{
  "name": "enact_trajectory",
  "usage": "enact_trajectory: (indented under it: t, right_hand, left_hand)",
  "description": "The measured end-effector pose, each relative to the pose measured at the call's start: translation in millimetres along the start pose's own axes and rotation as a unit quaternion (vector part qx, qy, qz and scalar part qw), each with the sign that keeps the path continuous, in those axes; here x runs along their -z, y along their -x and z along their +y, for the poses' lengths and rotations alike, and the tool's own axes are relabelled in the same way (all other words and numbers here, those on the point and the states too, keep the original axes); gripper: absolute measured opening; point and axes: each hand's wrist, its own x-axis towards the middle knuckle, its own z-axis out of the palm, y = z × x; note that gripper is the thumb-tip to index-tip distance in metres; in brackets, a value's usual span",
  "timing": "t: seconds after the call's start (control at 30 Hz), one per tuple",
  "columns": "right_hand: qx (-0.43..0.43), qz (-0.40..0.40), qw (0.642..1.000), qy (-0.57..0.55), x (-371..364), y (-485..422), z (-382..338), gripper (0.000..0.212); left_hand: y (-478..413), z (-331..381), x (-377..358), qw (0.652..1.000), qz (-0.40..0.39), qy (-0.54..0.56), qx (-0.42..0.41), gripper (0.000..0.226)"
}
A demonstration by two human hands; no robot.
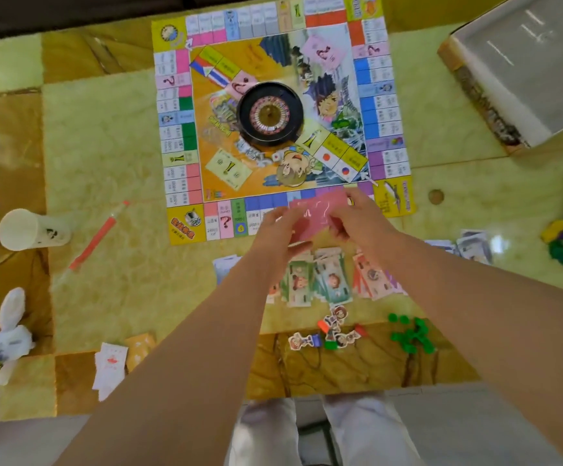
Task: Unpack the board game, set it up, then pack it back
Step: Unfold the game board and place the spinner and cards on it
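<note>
At the near edge of one colourful square game board [180, 105], your left hand [282, 228] and right hand [357, 218] extend, fingers of both pinching one pink card pack [310, 215]; one black roulette wheel [270, 113] sits mid-board.

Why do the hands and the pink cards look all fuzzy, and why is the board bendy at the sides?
Head view: the left hand, right hand and pink cards are smeared, probably motion blur, while the wheel looks sharper. Head view: the board bows at its edges, as a wide-angle lens does. Head view: white glare streaks the box.
</note>
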Motion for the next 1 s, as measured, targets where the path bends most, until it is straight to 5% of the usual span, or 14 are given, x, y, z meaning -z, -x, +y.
enact_trajectory:
  t: [0.17, 0.3, 0.5, 0.67, 0.87, 1.0]
  right_hand:
    - [-0.067, -0.021, 0.988, -0.136, 11.5, -15.7, -7.3, 0.032]
    - [-0.084, -0.037, 0.984, -0.154, 8.1, -24.5, -9.3, 0.023]
    - [-0.094, -0.061, 0.982, -0.154, 4.5, -39.6, -28.0, 0.015]
    - [-0.073, -0.057, 0.987, -0.131, 0.4, -54.6, -49.2, 0.019]
    - [-0.038, -0.002, 0.995, -0.088, -11.1, -76.2, -70.4, 0.006]
    - [-0.025, -0.004, 0.998, -0.054, -17.7, -84.8, -80.4, 0.016]
  left_hand:
    - [-10.3, 11.6, -32.4, 0.995, -0.039, 0.075, -0.057, 0.043]
    - [-22.1, 23.6, -45.9, 0.988, 0.053, 0.113, -0.09, 0.004]
    - [-40.2, 49.5, -54.1, 0.975, 0.139, 0.174, -0.017, 0.038]
    - [-49.6, 74.3, -51.3, 0.982, 0.118, 0.146, 0.008, 0.013]
    - [-70.6, 96.4, -44.9, 0.988, 0.104, 0.113, 0.015, 0.033]
    - [-81.5, 109.8, -44.1, 0.992, 0.116, 0.04, 0.004, 0.023]
